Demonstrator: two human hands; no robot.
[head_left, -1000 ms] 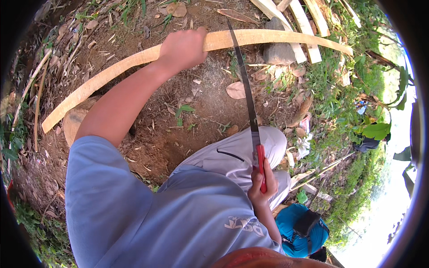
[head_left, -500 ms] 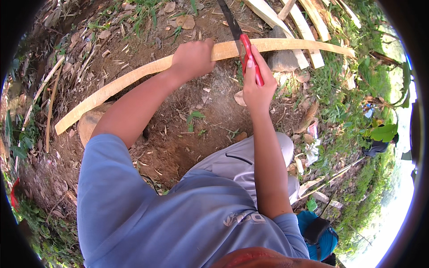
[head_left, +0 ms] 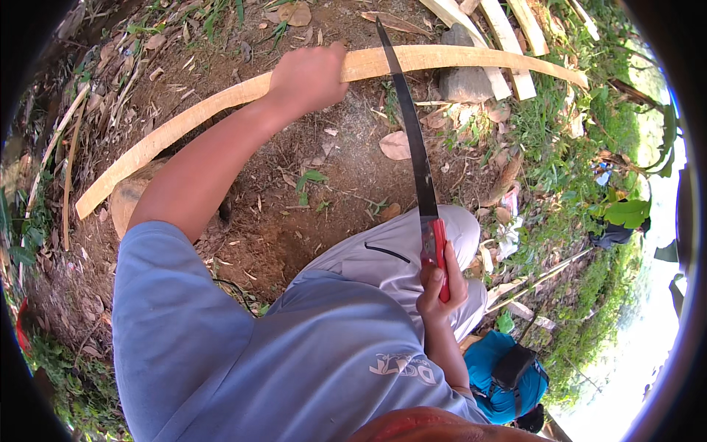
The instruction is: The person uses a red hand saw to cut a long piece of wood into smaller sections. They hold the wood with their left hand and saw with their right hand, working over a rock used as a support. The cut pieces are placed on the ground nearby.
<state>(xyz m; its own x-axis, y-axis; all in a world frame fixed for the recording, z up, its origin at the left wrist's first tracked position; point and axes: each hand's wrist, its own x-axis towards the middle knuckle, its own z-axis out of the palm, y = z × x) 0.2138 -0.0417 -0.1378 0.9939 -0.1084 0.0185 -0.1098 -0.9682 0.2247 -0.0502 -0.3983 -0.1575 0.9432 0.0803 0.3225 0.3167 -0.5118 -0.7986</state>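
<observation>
A long pale plank (head_left: 184, 112) lies crosswise ahead of me, looking bowed in this view. My left hand (head_left: 309, 77) is closed over it near its middle, pressing from above. In my right hand (head_left: 444, 283) is the red handle of a handsaw, drawn back close to my right knee. The saw's dark blade (head_left: 414, 136) points away from me. Near its tip, the blade crosses the plank just right of my left hand. How deep any cut goes cannot be seen.
A cut log (head_left: 127, 200) sits beneath the plank's left part, and a grey block (head_left: 465, 82) under its right. Several pale boards (head_left: 508, 46) lie at the far right. Dry leaves and shavings litter the dirt. A person in teal (head_left: 495, 368) is at the lower right.
My right hand has pulled the saw back toward my body, so its blade now shows along most of its length. The left hand stays on the plank.
</observation>
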